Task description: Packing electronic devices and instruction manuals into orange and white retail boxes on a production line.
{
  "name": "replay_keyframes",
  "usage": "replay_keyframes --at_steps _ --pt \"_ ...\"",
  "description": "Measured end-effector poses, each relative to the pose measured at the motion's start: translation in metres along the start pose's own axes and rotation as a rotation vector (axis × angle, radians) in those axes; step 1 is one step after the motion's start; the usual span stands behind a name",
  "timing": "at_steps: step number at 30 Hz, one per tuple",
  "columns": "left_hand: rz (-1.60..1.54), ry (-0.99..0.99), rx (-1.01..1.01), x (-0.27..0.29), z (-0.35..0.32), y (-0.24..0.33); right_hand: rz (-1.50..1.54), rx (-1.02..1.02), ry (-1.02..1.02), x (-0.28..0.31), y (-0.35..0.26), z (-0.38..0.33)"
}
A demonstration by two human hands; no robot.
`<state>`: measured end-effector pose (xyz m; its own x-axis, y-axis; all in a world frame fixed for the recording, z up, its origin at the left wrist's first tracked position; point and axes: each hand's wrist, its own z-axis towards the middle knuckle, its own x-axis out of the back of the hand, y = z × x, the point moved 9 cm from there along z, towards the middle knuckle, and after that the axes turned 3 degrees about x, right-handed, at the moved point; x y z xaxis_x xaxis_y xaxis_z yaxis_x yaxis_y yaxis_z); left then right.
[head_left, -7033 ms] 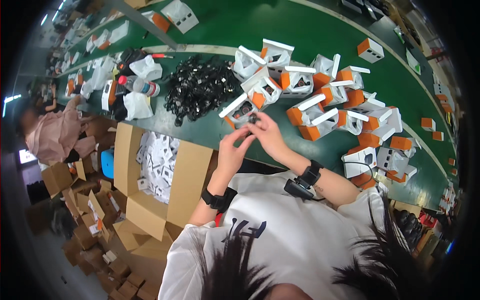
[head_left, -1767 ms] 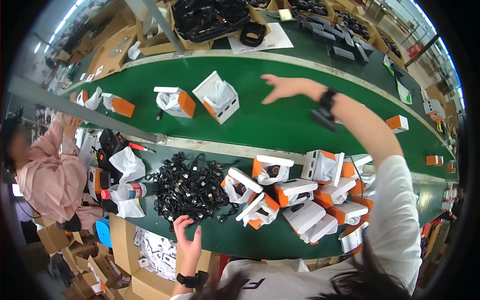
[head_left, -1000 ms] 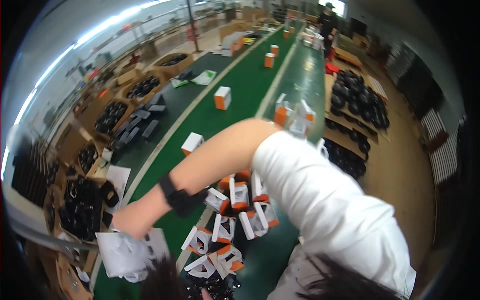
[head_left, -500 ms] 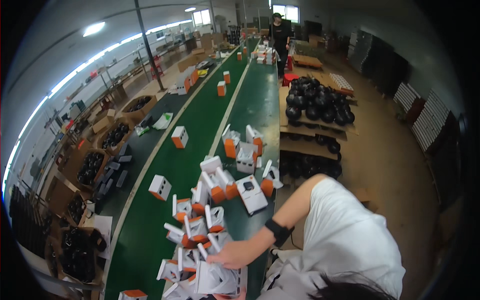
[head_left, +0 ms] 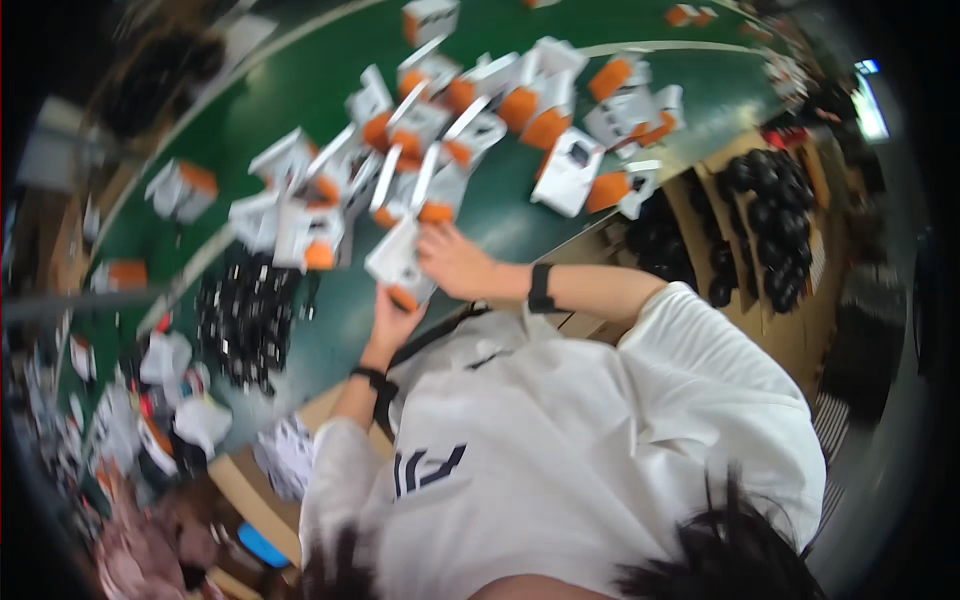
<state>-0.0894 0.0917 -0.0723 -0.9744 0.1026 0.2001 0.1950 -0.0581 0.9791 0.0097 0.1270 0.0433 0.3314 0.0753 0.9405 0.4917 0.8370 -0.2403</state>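
Gripping a small white-and-orange cardboard box (head_left: 400,265) from either side, the left hand (head_left: 392,318) cups its lower end while the right hand (head_left: 452,262) closes on its upper side. It hangs just above the smooth green worktop (head_left: 500,215), near its close edge. Beyond lie many similar open-flapped boxes (head_left: 450,130), and to the left a tangled heap of glossy black cables (head_left: 245,320). Motion blur softens finer detail.

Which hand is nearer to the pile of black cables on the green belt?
Left. The left hand holds the white and orange box from below, just right of the pile of black cables. The right hand is on the box's far side, farther away.
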Motion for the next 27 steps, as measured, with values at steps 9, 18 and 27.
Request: replay_keyframes --at_steps 9,18,27 --pt "0.567 0.517 -0.202 0.04 -0.051 0.112 0.076 0.051 -0.028 -0.011 -0.018 0.004" --pt "1.209 -0.179 0.445 -0.002 0.024 0.099 0.212 0.074 0.034 -0.014 -0.015 0.019" --pt "1.421 -0.42 0.512 -0.046 0.036 0.069 0.223 0.116 -0.293 -0.004 0.013 0.014"
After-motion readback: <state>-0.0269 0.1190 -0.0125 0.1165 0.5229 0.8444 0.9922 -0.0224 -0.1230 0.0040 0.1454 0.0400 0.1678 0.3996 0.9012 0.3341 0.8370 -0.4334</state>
